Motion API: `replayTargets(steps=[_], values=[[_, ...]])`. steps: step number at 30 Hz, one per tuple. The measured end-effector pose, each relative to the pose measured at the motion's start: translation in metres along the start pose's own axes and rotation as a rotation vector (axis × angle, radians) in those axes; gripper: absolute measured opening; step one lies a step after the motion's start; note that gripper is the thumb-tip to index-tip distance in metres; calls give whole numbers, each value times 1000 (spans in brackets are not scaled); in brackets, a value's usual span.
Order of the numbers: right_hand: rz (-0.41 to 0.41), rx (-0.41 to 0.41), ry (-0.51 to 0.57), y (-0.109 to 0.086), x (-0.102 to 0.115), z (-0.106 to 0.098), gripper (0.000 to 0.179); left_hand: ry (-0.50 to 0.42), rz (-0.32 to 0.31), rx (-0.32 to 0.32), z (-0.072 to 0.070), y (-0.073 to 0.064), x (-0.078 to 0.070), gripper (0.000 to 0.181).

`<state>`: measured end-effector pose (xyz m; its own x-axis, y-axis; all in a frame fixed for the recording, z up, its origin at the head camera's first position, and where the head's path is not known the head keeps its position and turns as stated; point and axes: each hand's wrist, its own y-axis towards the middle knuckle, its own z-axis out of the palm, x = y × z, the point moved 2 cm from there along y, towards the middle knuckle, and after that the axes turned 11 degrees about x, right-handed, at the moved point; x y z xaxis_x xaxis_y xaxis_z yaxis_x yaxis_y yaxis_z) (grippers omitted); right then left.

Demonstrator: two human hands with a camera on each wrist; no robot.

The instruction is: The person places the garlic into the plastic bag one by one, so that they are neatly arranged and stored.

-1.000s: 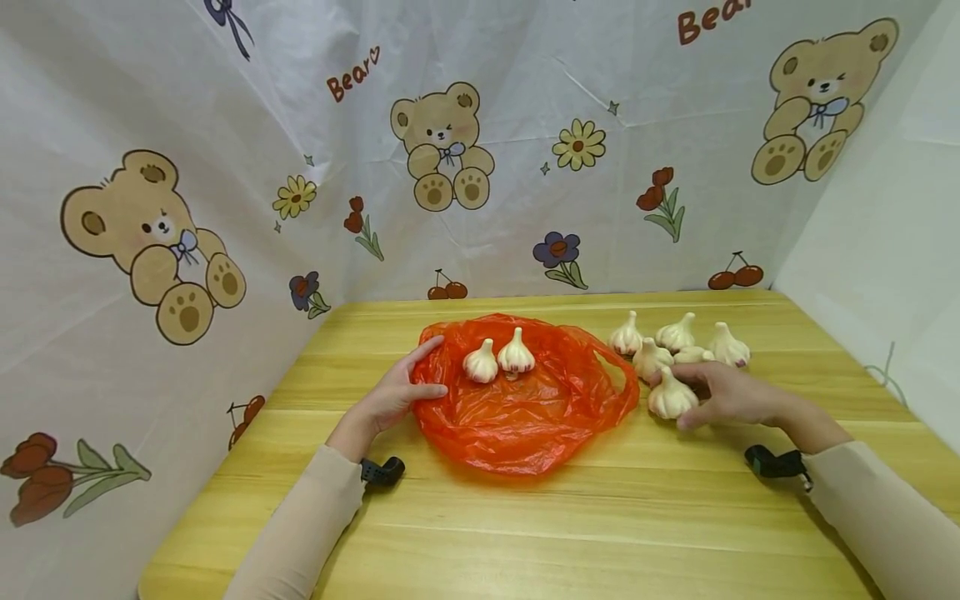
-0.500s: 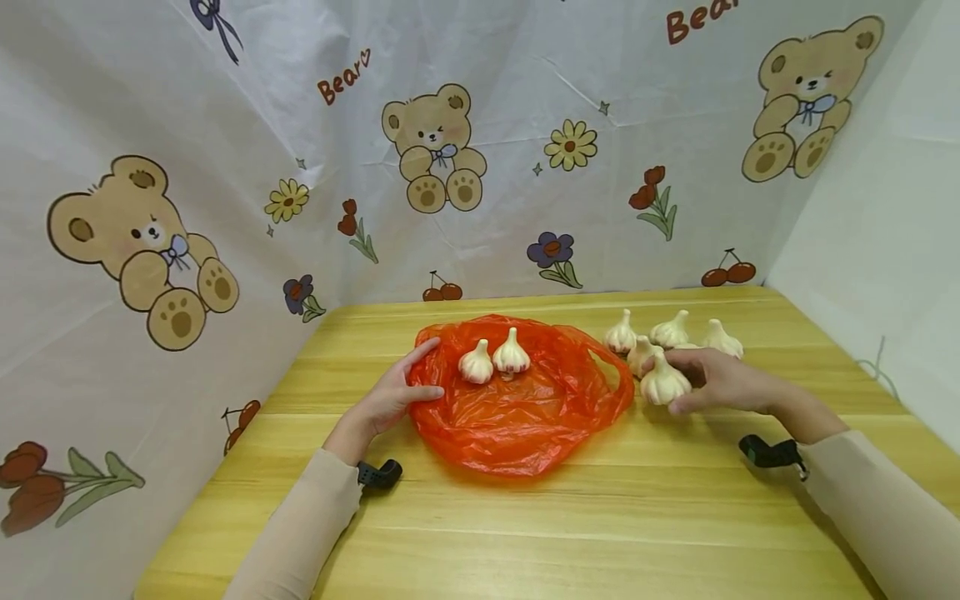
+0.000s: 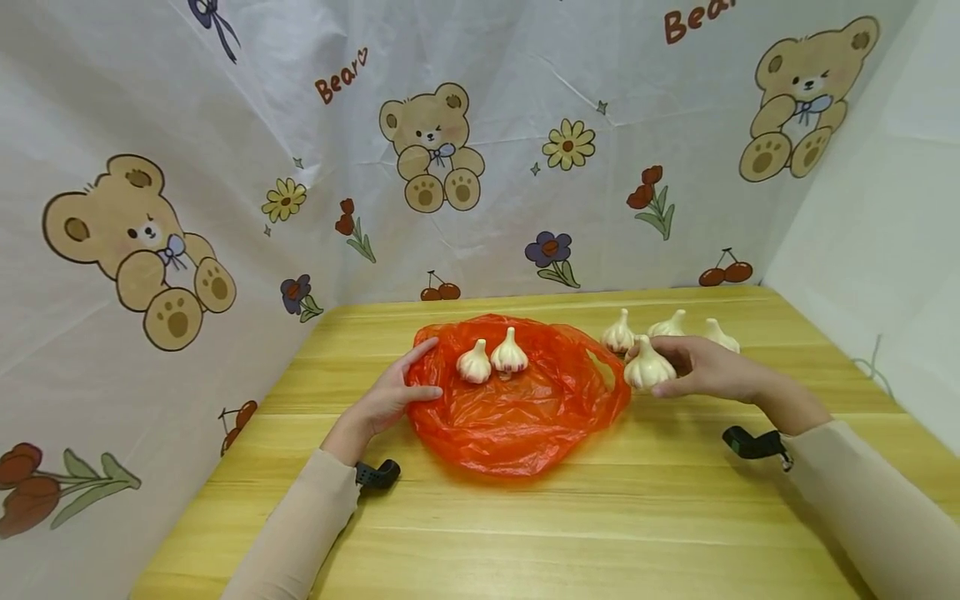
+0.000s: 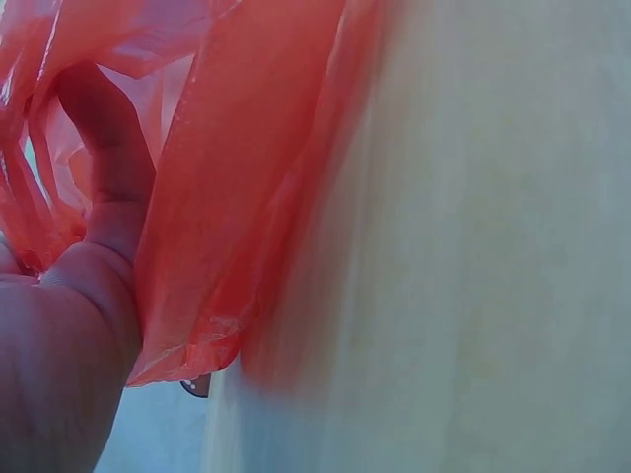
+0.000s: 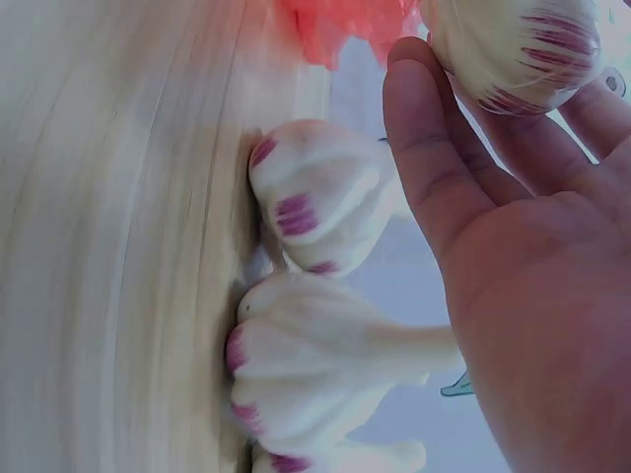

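Observation:
My right hand (image 3: 708,367) holds a white garlic bulb (image 3: 649,365) between thumb and fingers, raised just off the right rim of a red plastic bag (image 3: 517,454). In the right wrist view the held bulb (image 5: 523,49) shows purple streaks. My left hand (image 3: 382,404) is at the bag's left rim, thumb and index finger spread apart against the film. The left wrist view has the left thumb (image 4: 113,148) among folds of the red film (image 4: 246,177); the other fingers are mostly hidden. Two garlic bulbs (image 3: 475,362) sit in the wide-mouthed bag.
Behind my right hand several more garlic bulbs (image 3: 618,333) stand on the wooden table (image 3: 480,533), some partly covered by the hand. A curtain printed with bears (image 3: 442,150) closes off the back and left. A pale wall (image 3: 870,233) rises on the right.
My right hand has lifted the garlic bulb and carried it left and slightly back, towards the bag. My left hand stays at the bag's left rim. The view has shifted slightly.

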<state>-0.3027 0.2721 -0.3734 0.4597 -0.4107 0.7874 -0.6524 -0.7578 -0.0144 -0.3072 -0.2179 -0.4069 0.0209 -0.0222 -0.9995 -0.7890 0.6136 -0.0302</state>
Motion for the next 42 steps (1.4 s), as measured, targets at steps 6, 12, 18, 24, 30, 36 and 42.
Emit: replayTargets(steps=[6, 12, 18, 24, 30, 36, 42], values=[[9, -14, -16, 7, 5, 2, 46, -2, 4, 3, 1, -2, 0, 91], [-18, -3, 22, 20, 12, -1, 50, -5, 5, 1, 0, 0, 1, 91], [-24, -1, 50, 33, 20, -2, 56, -14, 7, 4, 1, 1, 1, 91], [11, -29, 57, 48, 29, 3, 55, -7, 7, -7, 0, 0, 0, 90], [1, -32, 111, 64, 38, 8, 56, -9, 3, -10, 0, -1, -1, 91], [35, -68, 65, 80, 39, 10, 50, -17, 6, -10, -1, 0, 1, 90], [40, -93, 33, 96, 40, 12, 46, -42, 8, 0, -3, 2, 2, 92]])
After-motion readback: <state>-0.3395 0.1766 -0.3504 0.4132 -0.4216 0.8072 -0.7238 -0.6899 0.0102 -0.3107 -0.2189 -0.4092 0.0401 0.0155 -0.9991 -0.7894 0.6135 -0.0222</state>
